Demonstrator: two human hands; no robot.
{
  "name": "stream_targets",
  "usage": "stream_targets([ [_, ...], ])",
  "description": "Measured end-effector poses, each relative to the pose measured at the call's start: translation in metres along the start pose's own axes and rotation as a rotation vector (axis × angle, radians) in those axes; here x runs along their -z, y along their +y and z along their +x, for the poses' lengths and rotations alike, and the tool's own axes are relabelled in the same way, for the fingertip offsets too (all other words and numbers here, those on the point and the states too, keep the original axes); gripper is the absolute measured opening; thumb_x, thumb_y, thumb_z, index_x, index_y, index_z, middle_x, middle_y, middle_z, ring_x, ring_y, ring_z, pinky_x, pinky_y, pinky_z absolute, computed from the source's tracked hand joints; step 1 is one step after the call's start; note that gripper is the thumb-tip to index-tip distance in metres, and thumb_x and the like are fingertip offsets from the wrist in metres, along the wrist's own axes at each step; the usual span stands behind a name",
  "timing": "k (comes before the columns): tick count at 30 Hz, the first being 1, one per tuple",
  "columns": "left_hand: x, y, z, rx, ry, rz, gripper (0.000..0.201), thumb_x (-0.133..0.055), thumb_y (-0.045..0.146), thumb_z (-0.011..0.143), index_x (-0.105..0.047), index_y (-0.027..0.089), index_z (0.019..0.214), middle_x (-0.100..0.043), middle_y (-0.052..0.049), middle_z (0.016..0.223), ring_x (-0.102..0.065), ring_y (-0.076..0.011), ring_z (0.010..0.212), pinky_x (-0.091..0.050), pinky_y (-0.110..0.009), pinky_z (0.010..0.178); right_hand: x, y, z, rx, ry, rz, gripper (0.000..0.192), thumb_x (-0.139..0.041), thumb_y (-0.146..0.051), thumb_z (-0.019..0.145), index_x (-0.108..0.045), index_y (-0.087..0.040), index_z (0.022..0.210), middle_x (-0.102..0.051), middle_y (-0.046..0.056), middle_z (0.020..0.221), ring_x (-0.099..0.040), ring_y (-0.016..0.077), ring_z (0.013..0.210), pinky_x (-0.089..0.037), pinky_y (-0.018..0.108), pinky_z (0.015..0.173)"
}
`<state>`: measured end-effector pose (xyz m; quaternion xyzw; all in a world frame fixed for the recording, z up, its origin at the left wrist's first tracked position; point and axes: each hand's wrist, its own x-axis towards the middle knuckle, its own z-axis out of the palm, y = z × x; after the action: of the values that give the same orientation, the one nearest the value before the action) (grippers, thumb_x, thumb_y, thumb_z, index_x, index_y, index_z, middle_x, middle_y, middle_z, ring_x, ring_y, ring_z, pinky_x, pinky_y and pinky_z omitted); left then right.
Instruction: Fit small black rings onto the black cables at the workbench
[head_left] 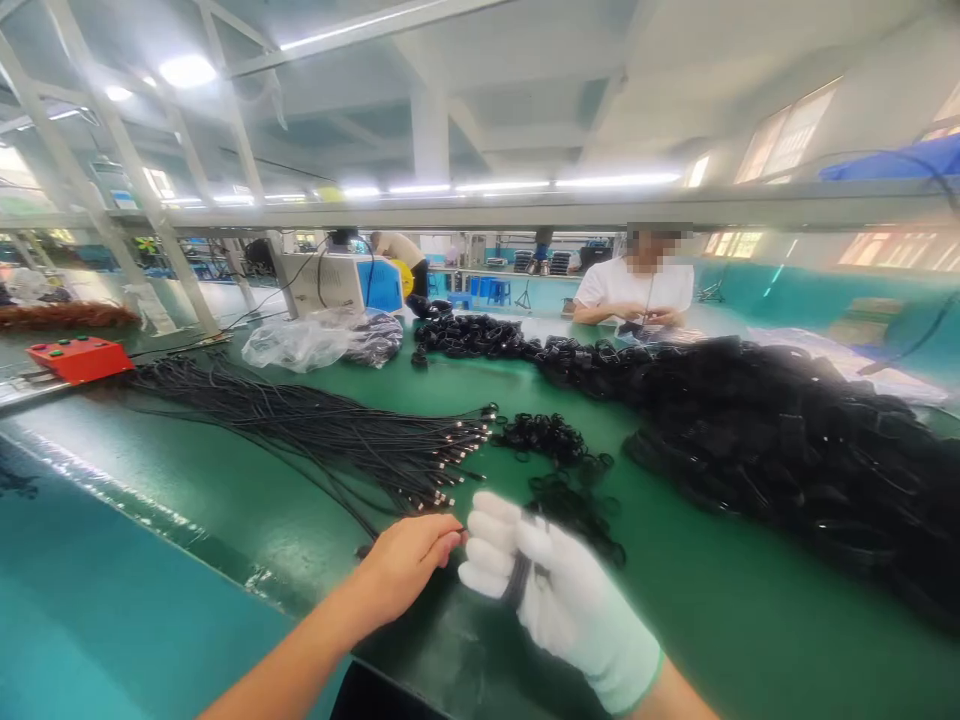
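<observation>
Counts taken relative to green table (247, 480):
- Hands at near edge: two, one bare (405, 562), one gloved (559, 590).
- Red box (79, 358): one, at far left edge.
- Clear plastic bag (300, 340): one, toward far side.
- Seated person (637, 285): one, across far edge.
- Loose black cables (330, 430), coiled cables (787, 440): too many to be counted.

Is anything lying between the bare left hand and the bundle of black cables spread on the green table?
Nothing visible. The left hand sits just below the plug ends of the cable bundle, with only bare table between; the gloved right hand is beside it.
</observation>
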<state>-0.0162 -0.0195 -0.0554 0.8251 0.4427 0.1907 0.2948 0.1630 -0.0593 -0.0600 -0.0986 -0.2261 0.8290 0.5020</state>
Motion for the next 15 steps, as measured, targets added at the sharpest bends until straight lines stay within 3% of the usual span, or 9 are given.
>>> stream_targets([
  [4,-0.014,0.019,-0.016,0.168,0.066,0.387,0.027,-0.033,0.024,0.092,-0.060,0.022,0.086,-0.067,-0.001,0.080,-0.061,-0.0176,0.071,-0.036,-0.024,0.058,0.003,-0.016,0.001,0.142,0.137,-0.072,0.035,-0.061,-0.026,0.082,-0.057,-0.016,0.115,-0.059,0.010,0.112,-0.058,0.0205,0.098,-0.040,0.046,0.095],
  [6,-0.024,0.032,-0.022,0.164,0.065,0.523,0.025,-0.035,0.022,0.091,-0.060,0.023,0.087,-0.067,-0.002,0.081,-0.063,-0.0203,0.072,-0.034,-0.026,0.057,0.005,-0.019,0.001,0.164,0.195,-0.126,0.035,-0.063,-0.027,0.080,-0.058,-0.015,0.113,-0.058,0.012,0.119,-0.058,0.0236,0.103,-0.038,0.048,0.098],
  [11,-0.038,0.049,-0.029,-0.015,0.095,0.653,0.023,-0.040,0.015,0.086,-0.056,0.021,0.071,-0.063,-0.001,0.067,-0.058,-0.0196,0.059,-0.030,-0.030,0.056,0.004,-0.016,0.000,0.171,0.222,-0.193,0.039,-0.068,-0.027,0.077,-0.058,-0.015,0.112,-0.060,0.013,0.117,-0.061,0.0256,0.101,-0.038,0.051,0.099],
  [15,-0.025,0.046,-0.023,-0.272,0.166,0.700,0.018,-0.046,0.013,0.084,-0.052,0.020,0.068,-0.060,0.000,0.065,-0.053,-0.0172,0.058,-0.027,-0.031,0.056,0.004,-0.008,-0.001,0.124,0.277,-0.305,0.036,-0.069,-0.024,0.076,-0.059,-0.012,0.109,-0.065,0.013,0.105,-0.063,0.0225,0.093,-0.041,0.045,0.094],
])
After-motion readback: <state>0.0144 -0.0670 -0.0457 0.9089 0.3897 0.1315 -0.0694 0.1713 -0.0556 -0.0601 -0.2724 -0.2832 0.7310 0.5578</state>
